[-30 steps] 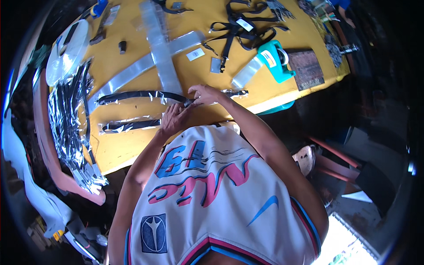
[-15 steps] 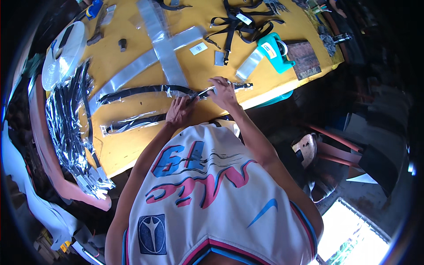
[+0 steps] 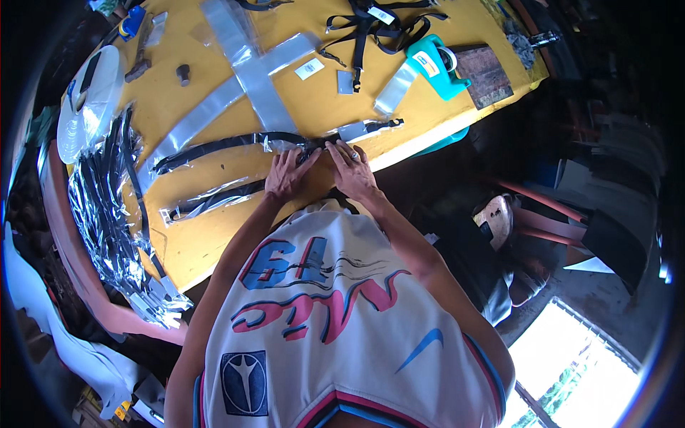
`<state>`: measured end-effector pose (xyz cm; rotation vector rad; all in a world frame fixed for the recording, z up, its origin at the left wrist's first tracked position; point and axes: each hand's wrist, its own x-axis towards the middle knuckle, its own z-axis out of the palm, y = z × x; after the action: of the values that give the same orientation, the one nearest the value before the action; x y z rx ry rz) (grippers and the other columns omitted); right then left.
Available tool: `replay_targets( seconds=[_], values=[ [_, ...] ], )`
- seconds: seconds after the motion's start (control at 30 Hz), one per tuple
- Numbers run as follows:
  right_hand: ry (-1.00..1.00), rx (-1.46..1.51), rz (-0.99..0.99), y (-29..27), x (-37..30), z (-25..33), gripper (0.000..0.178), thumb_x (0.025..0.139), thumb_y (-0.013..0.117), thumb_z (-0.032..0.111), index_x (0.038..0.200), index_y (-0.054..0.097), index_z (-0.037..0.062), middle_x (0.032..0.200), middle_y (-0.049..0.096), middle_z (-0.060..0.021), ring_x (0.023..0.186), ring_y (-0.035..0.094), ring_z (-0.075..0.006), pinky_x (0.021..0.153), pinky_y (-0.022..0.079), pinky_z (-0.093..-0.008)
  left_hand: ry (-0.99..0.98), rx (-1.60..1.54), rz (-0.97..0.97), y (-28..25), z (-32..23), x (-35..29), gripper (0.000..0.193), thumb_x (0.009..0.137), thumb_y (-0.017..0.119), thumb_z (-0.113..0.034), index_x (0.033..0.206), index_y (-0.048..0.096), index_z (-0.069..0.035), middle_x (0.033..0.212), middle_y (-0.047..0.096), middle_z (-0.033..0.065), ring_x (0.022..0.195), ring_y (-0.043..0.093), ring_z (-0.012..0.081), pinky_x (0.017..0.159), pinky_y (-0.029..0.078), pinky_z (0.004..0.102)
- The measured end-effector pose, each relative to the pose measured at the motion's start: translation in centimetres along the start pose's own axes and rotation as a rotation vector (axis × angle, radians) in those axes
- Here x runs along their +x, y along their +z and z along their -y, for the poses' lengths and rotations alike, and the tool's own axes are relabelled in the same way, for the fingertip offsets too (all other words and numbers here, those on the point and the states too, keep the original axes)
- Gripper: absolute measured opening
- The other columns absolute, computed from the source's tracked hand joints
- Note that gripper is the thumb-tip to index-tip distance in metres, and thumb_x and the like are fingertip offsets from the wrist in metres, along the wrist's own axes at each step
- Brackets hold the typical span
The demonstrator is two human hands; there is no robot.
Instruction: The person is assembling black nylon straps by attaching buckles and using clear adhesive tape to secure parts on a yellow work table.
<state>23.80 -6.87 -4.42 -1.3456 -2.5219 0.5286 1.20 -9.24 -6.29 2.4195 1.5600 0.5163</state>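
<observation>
A long black strap (image 3: 235, 143) with clear plastic film round it lies across the yellow table near its front edge. My left hand (image 3: 285, 177) has its fingers and thumb closed at the strap's middle, where it bunches up dark. Just to the right, my right hand (image 3: 349, 172) presses its fingertips on the same strap, a ring on one finger. Beyond the right fingers, the strap's end (image 3: 385, 125) runs out past a grey tag (image 3: 351, 131). Another bagged black strap (image 3: 217, 202) lies nearer me, left of my left hand. The fingertips' undersides are hidden.
Flat clear plastic sleeves (image 3: 267, 89) cross behind the hands. A teal tape dispenser (image 3: 442, 75) stands right, beside a dark board (image 3: 485, 75). Loose black straps (image 3: 367, 28) lie at the back. Several bagged straps (image 3: 107, 207) hang over the table's left edge, near a white reel (image 3: 89, 107).
My right hand has come down and left from above the strap's right part, closing in beside my left hand. The grey tag on the strap is now uncovered. The whole view has shifted slightly.
</observation>
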Motion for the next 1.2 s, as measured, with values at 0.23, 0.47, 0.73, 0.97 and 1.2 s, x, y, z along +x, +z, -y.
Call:
replay_targets(
  seconds=[0.23, 0.47, 0.73, 0.97, 1.2],
  values=[
    [-0.057, -0.019, -0.013, -0.8, 0.8, -0.6, 0.053, 0.093, 0.058, 0.015, 0.143, 0.045, 0.0048, 0.137, 0.057, -0.0165, 0.135, 0.048, -0.0295, 0.115, 0.029, -0.0473, -0.017, 0.048, 0.007, 0.3, 0.0, -0.3, 0.057, 0.087, 0.059, -0.021, 0.142, 0.055, -0.033, 0.122, 0.051, 0.013, 0.108, 0.054, 0.033, 0.094, 0.043, 0.0461],
    [0.001, 0.116, -0.367, -6.2, 2.3, -6.2, 0.045, 0.089, 0.066, 0.011, 0.132, 0.056, 0.0072, 0.122, 0.066, -0.0102, 0.113, 0.061, -0.0261, 0.103, 0.04, -0.0446, 0.008, 0.043, -0.025, -0.1, -0.3, -0.4, 0.058, 0.083, 0.064, -0.021, 0.14, 0.057, -0.026, 0.119, 0.052, 0.0127, 0.109, 0.056, 0.0309, 0.09, 0.044, 0.0466],
    [0.11, 0.094, -0.413, -9.5, 3.4, -15.9, 0.026, 0.087, 0.066, 0.009, 0.113, 0.065, 0.005, 0.101, 0.071, -0.013, 0.092, 0.068, -0.0333, 0.085, 0.051, -0.0451, 0.02, 0.057, -0.089, -0.1, -0.6, -0.1, 0.058, 0.074, 0.07, -0.014, 0.131, 0.062, -0.02, 0.12, 0.052, 0.0118, 0.106, 0.056, 0.0324, 0.088, 0.046, 0.046],
    [0.493, 0.447, -0.222, -7.8, 2.1, -20.7, 0.03, 0.088, 0.071, 0.012, 0.116, 0.064, 0.0045, 0.103, 0.068, -0.0154, 0.086, 0.068, -0.0251, 0.076, 0.056, -0.037, -0.002, 0.049, -0.079, 0.5, -0.6, 0.0, 0.056, 0.073, 0.067, -0.01, 0.128, 0.065, -0.019, 0.119, 0.053, 0.012, 0.105, 0.055, 0.0324, 0.088, 0.047, 0.0453],
    [0.56, 0.587, -0.255, -9.4, 1.8, -20.1, 0.028, 0.09, 0.07, 0.013, 0.116, 0.065, 0.0017, 0.094, 0.071, -0.0121, 0.082, 0.069, -0.0206, 0.076, 0.057, -0.0329, -0.016, 0.033, -0.024, 0.6, -0.2, 0.3, 0.055, 0.074, 0.07, -0.011, 0.128, 0.065, -0.021, 0.121, 0.052, 0.0126, 0.108, 0.055, 0.0347, 0.09, 0.047, 0.0467]
  ],
)
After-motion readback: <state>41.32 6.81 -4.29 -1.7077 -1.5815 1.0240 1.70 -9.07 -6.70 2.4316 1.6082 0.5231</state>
